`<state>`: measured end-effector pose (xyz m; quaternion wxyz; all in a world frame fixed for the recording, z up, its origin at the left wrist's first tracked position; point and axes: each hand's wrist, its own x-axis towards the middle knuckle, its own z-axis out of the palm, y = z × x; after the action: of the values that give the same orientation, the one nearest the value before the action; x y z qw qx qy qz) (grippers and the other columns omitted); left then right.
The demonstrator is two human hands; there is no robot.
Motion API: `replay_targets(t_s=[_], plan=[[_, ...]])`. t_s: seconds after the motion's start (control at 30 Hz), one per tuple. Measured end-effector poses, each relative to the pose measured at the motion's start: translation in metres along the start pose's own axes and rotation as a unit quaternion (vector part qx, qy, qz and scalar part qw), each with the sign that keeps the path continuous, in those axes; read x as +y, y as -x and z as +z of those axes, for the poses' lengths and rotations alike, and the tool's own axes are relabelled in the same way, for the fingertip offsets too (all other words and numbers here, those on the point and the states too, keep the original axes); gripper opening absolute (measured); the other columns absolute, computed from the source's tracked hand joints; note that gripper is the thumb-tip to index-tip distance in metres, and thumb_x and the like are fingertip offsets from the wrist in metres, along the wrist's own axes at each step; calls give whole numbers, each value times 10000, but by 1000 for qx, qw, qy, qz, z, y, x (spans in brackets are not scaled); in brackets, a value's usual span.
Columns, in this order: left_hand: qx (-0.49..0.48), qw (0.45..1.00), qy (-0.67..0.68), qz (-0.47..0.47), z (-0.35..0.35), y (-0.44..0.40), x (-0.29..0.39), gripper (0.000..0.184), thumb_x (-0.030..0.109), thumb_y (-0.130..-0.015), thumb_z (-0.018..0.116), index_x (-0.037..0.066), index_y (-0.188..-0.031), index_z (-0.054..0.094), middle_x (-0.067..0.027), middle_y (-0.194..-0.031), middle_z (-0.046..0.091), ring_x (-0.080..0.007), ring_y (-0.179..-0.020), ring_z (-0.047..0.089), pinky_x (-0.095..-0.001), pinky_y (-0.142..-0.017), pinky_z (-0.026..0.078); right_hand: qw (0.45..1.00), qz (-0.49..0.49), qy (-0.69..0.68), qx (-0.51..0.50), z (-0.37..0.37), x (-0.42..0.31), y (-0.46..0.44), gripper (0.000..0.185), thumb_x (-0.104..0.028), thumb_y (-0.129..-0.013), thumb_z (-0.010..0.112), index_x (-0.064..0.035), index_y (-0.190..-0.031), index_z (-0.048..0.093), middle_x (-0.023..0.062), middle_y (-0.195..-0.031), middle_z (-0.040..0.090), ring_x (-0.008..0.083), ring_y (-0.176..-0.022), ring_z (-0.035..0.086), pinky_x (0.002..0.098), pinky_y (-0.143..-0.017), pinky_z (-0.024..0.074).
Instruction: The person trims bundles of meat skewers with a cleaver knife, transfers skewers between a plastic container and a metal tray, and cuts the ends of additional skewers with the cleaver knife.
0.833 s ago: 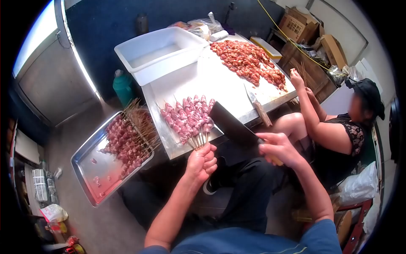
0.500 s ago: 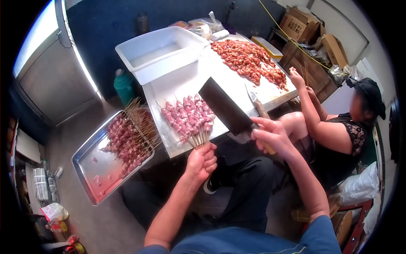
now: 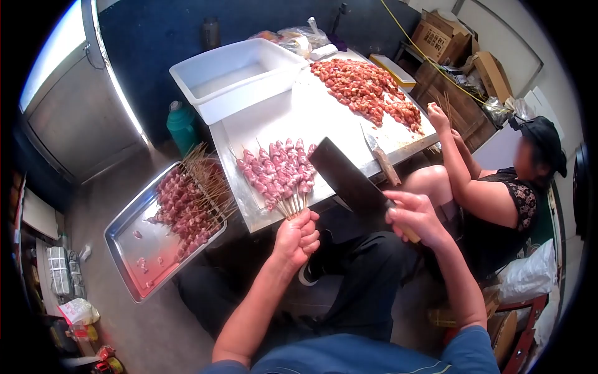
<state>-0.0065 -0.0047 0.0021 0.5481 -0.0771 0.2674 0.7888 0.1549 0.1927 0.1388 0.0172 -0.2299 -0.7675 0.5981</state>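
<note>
My left hand (image 3: 298, 239) is closed round the lower ends of several wooden skewers at the table's near edge. The meat skewers (image 3: 278, 171) lie fanned side by side on the white table (image 3: 255, 128), threaded with dark pink pieces. My right hand (image 3: 416, 218) grips a cleaver (image 3: 350, 177) by its wooden handle. Its broad dark blade is raised off the table, pointing up and left, to the right of the skewers. A knife (image 3: 382, 157) with a wooden handle lies near the table's edge, beyond the cleaver.
A metal tray (image 3: 126, 249) holding many skewers sits at lower left. On the table stand a white plastic tub (image 3: 215, 107) and a pile of cut red meat (image 3: 367, 87). Another person (image 3: 498, 187) sits at right holding thin sticks. A green flask (image 3: 180, 124) stands behind the tray.
My right hand has moved right and slightly down with the cleaver, so its blade is farther from the skewers. My left hand has stayed in place.
</note>
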Motion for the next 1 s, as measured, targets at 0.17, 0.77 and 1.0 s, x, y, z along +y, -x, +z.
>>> replay_targets(t_s=[0.17,0.77,1.0], plan=[[-3,1000,-2,-4,-1,-1,-2,233,248,-1022,467,54,-911,535,58,-518,286,-64,-384,225,-225,-361,206,997,-81,9,9,34,-6,-41,438,-140,-911,621,33,-1307,548,25,-767,602,62,-549,564,192,-434,435],[-16,1000,16,-16,-1,-2,-5,213,228,-1010,488,52,-902,541,58,-514,280,-68,-381,228,-230,-357,198,997,-69,26,-14,35,1,-16,408,-108,-905,629,-15,-1299,579,-15,-697,589,39,-567,546,188,-498,440],[-11,1000,14,-14,0,-4,-6,210,228,-1015,479,54,-913,538,55,-518,288,-66,-382,233,-229,-359,204,996,39,71,-24,3,10,25,407,-114,-875,626,-36,-1273,611,-23,-637,571,38,-541,540,175,-499,426]])
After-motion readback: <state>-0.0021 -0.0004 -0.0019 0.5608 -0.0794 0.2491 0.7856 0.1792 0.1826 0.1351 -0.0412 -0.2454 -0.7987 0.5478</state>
